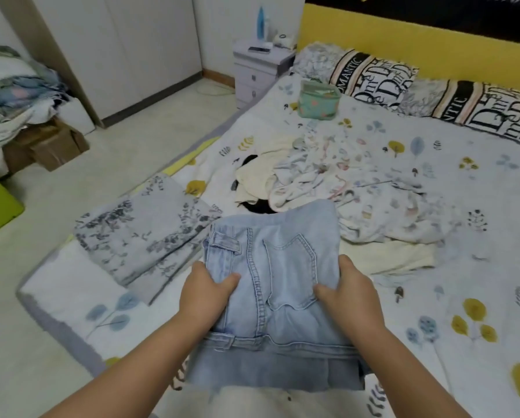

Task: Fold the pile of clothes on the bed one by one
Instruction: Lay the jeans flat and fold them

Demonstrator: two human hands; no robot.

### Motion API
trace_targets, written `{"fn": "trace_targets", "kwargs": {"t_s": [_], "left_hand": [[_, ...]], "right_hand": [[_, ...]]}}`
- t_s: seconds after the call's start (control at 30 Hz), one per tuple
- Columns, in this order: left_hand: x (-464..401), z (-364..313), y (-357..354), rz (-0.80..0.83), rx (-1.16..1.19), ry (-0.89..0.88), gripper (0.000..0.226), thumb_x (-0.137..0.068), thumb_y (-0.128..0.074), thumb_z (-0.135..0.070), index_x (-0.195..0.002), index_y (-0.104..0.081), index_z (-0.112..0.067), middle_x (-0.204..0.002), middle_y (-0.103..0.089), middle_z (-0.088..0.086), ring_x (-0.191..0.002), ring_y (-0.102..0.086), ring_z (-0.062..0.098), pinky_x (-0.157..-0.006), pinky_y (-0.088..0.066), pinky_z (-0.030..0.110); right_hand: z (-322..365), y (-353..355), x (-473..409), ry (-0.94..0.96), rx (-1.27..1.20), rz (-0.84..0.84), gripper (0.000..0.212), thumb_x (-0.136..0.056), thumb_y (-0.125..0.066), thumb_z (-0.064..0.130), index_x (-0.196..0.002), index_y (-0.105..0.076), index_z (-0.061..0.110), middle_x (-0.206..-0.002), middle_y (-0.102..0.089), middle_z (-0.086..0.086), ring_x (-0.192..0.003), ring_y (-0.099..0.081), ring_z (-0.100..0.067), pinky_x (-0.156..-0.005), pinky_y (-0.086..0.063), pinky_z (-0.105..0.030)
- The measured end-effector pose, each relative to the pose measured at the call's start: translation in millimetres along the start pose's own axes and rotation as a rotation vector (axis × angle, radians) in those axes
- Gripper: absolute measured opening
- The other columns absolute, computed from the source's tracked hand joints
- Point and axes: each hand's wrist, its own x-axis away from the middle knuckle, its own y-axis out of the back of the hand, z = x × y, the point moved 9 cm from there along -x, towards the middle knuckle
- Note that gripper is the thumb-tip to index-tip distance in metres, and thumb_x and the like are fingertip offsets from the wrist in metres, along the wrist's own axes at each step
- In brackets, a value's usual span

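The jeans (278, 300) sit nearest, at six o'clock, already folded into a thick pale-blue block with a back pocket facing up. The left hand (206, 292) grips their left edge, thumb on top and fingers curled under; the right hand (347, 292) pinches the right edge the same way. Whether the block rests on the bed (433, 312) or is held just above it is hard to tell from this angle.

As a judgement, the task is partway through. One grey printed piece (144, 233) lies folded flat at nine o'clock from the jeans, just beside them, and the jeans look nearly finished and ready to set down. The pile (328, 188) at twelve o'clock is still a loose heap: cream cloth, a white patterned garment and something black underneath, so several items remain.

The bed carries a white sheet printed with yellow and blue trees, soft and slightly rumpled. Two lettered pillows (433, 89) lie at one o'clock against a yellow headboard (403, 43), with a green pouch (319, 101) near them. A nightstand (258, 70) stands at eleven o'clock, and more laundry (14, 95) is heaped on boxes at ten o'clock across the pale floor.
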Motion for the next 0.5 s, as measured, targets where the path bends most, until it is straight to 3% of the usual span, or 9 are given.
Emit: {"fn": "trace_targets", "kwargs": {"t_s": [0.13, 0.2, 0.33, 0.5], "left_hand": [[-37, 30, 53, -0.027, -0.04, 0.02, 0.046, -0.08, -0.069, -0.034, -0.103, -0.046, 0.0, -0.099, -0.054, 0.013, -0.097, -0.055, 0.031, -0.069, -0.035, 0.029], [-54, 44, 77, -0.03, -0.043, 0.026, 0.043, -0.081, -0.068, -0.034, -0.098, -0.044, -0.002, -0.092, -0.05, 0.008, -0.092, -0.054, 0.03, -0.068, -0.035, 0.03], [-86, 70, 116, -0.052, 0.003, 0.056, 0.041, -0.082, -0.068, -0.032, -0.096, -0.041, -0.005, -0.09, -0.048, 0.006, -0.081, -0.046, 0.023, -0.067, -0.035, 0.029], [-121, 94, 149, -0.134, 0.07, 0.099, 0.044, -0.083, -0.067, -0.031, -0.105, -0.045, 0.0, -0.093, -0.047, 0.007, -0.083, -0.044, 0.021, -0.07, -0.034, 0.028]], "right_hand": [[56, -45, -11, 0.009, 0.042, 0.015, 0.025, -0.079, -0.065, 0.023, -0.089, -0.043, 0.021, -0.073, -0.052, 0.004, -0.061, -0.045, -0.006, -0.047, -0.028, -0.021], [83, -66, -18, 0.023, 0.047, 0.02, 0.024, -0.077, -0.066, 0.022, -0.086, -0.045, 0.019, -0.069, -0.051, 0.006, -0.059, -0.044, -0.004, -0.046, -0.028, -0.021], [132, -104, -34, 0.057, 0.096, 0.056, 0.023, -0.077, -0.066, 0.023, -0.088, -0.047, 0.016, -0.079, -0.06, -0.004, -0.07, -0.054, -0.024, -0.055, -0.036, -0.03], [186, -142, -65, 0.143, 0.151, 0.102, 0.027, -0.077, -0.066, 0.025, -0.094, -0.047, 0.016, -0.087, -0.063, -0.009, -0.084, -0.059, -0.031, -0.061, -0.038, -0.031]]}}
